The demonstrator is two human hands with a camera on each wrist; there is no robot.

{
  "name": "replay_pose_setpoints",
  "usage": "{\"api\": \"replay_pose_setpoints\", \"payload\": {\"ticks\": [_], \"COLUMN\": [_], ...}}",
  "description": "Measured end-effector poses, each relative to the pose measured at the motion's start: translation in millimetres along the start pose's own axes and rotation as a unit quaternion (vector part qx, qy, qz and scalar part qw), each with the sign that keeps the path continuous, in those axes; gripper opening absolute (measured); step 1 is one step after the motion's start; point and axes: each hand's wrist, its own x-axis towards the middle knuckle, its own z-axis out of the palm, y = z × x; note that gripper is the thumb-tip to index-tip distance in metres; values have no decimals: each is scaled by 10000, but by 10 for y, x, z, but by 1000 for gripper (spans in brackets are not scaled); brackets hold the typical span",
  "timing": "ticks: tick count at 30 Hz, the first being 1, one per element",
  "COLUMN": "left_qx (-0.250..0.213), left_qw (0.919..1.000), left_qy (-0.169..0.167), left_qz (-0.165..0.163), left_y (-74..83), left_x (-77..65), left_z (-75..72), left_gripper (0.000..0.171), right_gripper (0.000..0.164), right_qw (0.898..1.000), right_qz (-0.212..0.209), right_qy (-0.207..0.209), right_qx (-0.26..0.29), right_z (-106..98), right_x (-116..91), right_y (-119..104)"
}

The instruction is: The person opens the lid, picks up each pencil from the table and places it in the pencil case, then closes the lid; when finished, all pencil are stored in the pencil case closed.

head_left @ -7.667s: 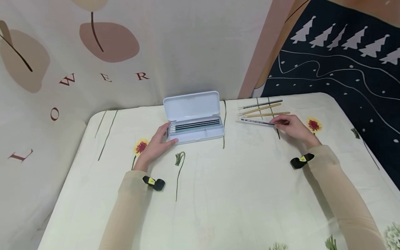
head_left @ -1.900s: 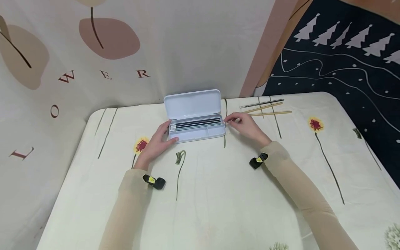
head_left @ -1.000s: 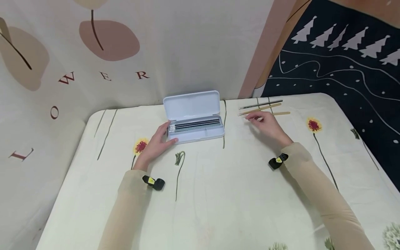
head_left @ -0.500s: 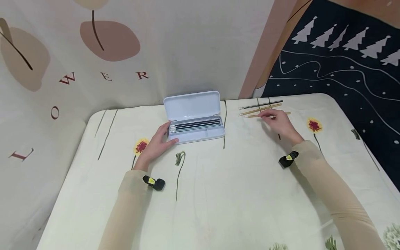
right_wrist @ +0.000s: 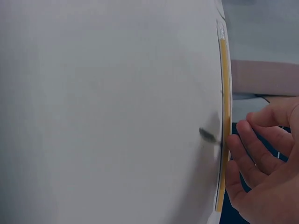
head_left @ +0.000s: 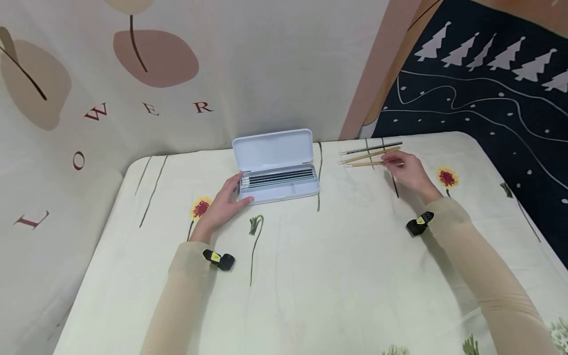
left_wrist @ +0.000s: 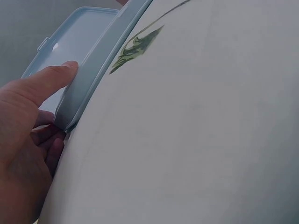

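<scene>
A pale blue pencil case (head_left: 271,195) stands with its lid (head_left: 272,150) up and several dark pencils (head_left: 279,176) in its rear compartment. My left hand (head_left: 223,203) grips the case's left end, thumb over the front rim and fingers round the side. To the right, my right hand (head_left: 407,170) hovers by the nearest yellow pencil (head_left: 366,164), fingers loosely bent. In the right wrist view that yellow pencil (right_wrist: 226,88) lies along the cloth beside the fingertips, and no grip on it shows. Behind it lie another yellow pencil (head_left: 366,156) and a dark pencil (head_left: 370,149).
A white cloth (head_left: 301,276) with printed flowers covers the table. Close behind the case and pencils hangs a pale curtain (head_left: 284,74). A dark printed cloth (head_left: 483,98) hangs beyond the table's right edge.
The dark patterned pencil my right hand held at first has left the tabletop. That hand went to the case's right end, then back rightward along the nearest yellow pencil. The left hand stayed.
</scene>
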Motion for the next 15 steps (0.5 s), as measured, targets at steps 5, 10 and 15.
{"api": "replay_pose_setpoints", "payload": {"ticks": [5, 10, 15], "left_qx": [-8, 4, 28], "left_qw": [10000, 10000, 10000], "left_qy": [1, -2, 16], "left_qz": [-18, -48, -28], "left_y": [-2, 3, 7], "left_x": [1, -1, -5], "left_z": [-3, 0, 3], "left_gripper": [84, 84, 84], "right_gripper": [25, 26, 27], "right_qw": [9996, 9992, 9983], "right_qz": [255, 369, 518], "right_qy": [-4, 66, 148], "right_qx": [-74, -129, -201], "right_z": [-40, -83, -129], "right_x": [6, 15, 37], "right_y": [59, 112, 175]}}
